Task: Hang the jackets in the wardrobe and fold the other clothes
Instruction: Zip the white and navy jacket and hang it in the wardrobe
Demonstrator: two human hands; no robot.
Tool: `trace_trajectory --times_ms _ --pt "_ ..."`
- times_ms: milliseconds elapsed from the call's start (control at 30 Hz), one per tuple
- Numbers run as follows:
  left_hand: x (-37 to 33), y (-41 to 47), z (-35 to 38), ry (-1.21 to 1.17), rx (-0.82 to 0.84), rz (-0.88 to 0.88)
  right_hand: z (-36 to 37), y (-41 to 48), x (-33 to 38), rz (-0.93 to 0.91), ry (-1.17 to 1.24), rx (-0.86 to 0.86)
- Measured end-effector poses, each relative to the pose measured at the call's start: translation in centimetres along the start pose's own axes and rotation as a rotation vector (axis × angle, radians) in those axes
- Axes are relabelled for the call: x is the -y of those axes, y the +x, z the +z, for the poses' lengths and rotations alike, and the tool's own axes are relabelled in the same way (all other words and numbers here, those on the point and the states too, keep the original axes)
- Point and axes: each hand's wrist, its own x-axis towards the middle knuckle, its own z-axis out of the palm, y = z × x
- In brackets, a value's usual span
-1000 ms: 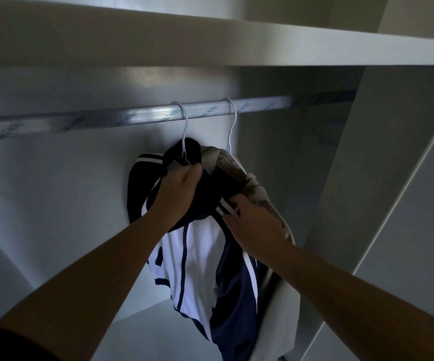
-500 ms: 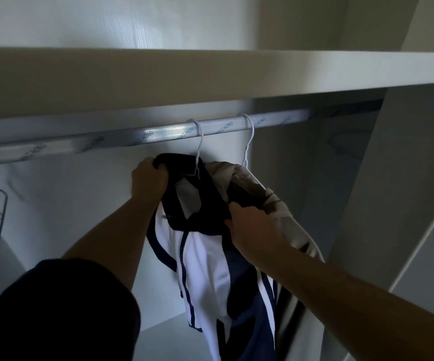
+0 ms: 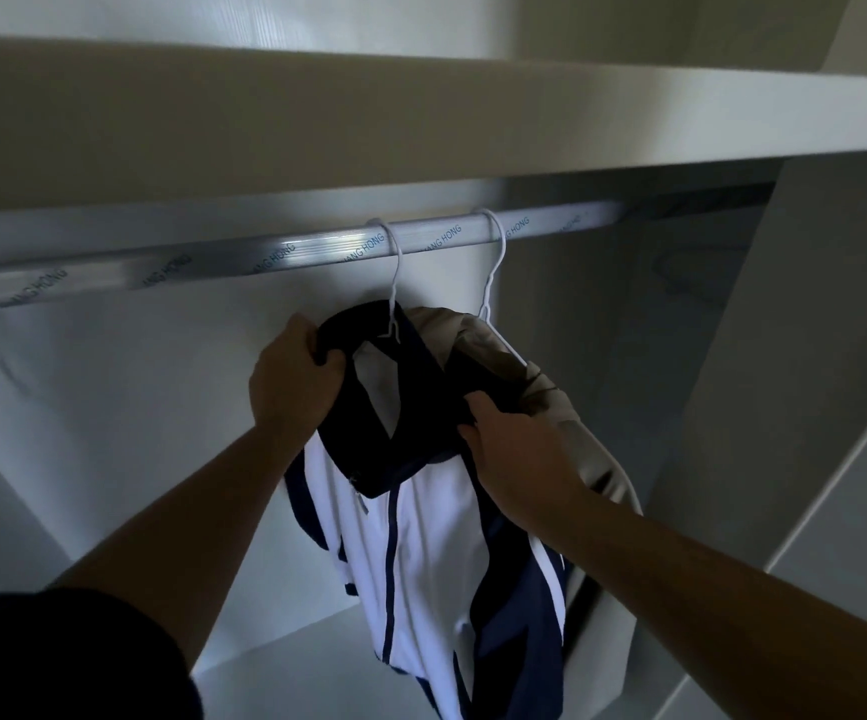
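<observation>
My left hand [image 3: 296,379] has its fingers [image 3: 317,350] clamped on the dark collar of the white-and-navy jacket [image 3: 421,543] hanging from the rail [image 3: 265,257], and my right hand [image 3: 519,454] seems to pinch its shoulder

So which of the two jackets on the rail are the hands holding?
The navy-and-white jacket, on the left hanger: the left hand and right hand both grip its dark collar. The beige jacket hangs behind it, further right.

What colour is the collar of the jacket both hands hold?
The collar is dark navy, nearly black; head view.
</observation>
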Motion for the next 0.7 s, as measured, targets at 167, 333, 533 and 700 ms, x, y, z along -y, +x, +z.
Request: trace_trajectory --times_ms 167,333,533,700 --pt "-2.8 -4.7 -1.8 -0.147 -0.050 -0.017 -1.9 -3.3 0.0 0.084 0.102 0.120" --pt "-5.6 -10.7 -3.2 -0.252 -0.003 -0.057 -5.0 -9.4 -1.0 0.221 0.230 0.110" --pt "-10.5 -20.7 -5.3 -0.417 0.081 -0.043 -10.0 -18.2 -0.8 0.416 0.452 0.095" --pt "-16.6 -33.0 -7.3 -0.529 0.218 -0.033 -14.7 -29.7 -1.5 0.691 0.741 -0.006"
